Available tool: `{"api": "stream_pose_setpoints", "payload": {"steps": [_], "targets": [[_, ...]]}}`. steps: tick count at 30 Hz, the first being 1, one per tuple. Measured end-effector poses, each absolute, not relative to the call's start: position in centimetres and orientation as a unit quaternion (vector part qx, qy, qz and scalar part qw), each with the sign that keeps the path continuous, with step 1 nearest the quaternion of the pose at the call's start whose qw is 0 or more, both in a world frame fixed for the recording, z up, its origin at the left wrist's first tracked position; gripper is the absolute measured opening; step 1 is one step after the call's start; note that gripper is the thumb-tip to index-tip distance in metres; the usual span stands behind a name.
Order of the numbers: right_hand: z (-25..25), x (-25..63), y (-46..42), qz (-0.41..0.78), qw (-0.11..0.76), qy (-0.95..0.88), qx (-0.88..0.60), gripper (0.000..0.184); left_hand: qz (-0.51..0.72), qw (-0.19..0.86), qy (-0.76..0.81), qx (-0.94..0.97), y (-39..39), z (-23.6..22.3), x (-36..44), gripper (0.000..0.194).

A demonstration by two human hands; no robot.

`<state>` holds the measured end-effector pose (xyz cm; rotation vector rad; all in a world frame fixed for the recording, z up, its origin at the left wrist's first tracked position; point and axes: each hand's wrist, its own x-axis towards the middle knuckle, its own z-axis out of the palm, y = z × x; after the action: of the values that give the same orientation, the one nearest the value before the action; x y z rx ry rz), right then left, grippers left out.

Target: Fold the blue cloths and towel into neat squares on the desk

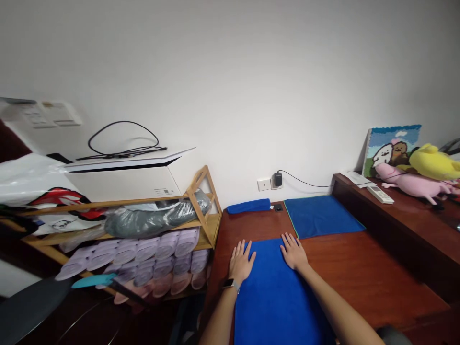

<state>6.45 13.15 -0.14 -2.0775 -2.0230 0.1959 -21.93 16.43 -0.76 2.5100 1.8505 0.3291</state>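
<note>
A bright blue towel (pixel 273 292) lies spread on the reddish-brown wooden desk (pixel 362 273), reaching toward me past the bottom of the view. My left hand (pixel 241 261) rests flat at its far left corner, fingers stretched out, with a watch on the wrist. Over the far right corner lies my right hand (pixel 293 252), also flat with its fingers apart. Beyond my left hand, a rolled blue towel (pixel 248 206) sits against the wall. A darker blue cloth with a green edge (pixel 323 215) is laid flat beyond my right hand.
To the left stands a wooden rack (pixel 204 211) with a white box (pixel 125 182), a black cable (pixel 124 154) and several lilac slippers (pixel 167 244). A charger (pixel 278 178) is plugged into the wall. On the raised right ledge are a remote (pixel 380 194) and plush toys (pixel 409 181).
</note>
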Motion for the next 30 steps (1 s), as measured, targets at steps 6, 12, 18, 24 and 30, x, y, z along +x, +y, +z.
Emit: {"api": "stream_pose_setpoints", "payload": {"steps": [6,12,18,24,30], "targets": [[1.8,4.9,13.2,0.094,0.087,-0.684,-0.718,0.065,0.103,-0.012,0.579,0.809,16.1,0.8,-20.7,0.06],[1.1,0.1,11.3,0.083,0.143,-0.745,-0.646,0.063,0.147,-0.03,0.515,0.844,13.9,0.0,-15.5,0.057],[0.2,2.2,11.4,0.086,0.126,-0.747,-0.647,0.064,0.108,0.003,0.538,0.836,14.1,-1.0,-16.0,0.056],[1.5,5.0,14.0,0.098,0.095,-0.714,-0.686,0.065,0.084,0.013,0.571,0.816,15.8,0.9,-17.5,0.056],[3.4,5.4,12.1,0.112,0.128,-0.728,-0.665,0.065,0.087,0.029,0.547,0.832,13.8,3.4,-18.4,0.055]]}}
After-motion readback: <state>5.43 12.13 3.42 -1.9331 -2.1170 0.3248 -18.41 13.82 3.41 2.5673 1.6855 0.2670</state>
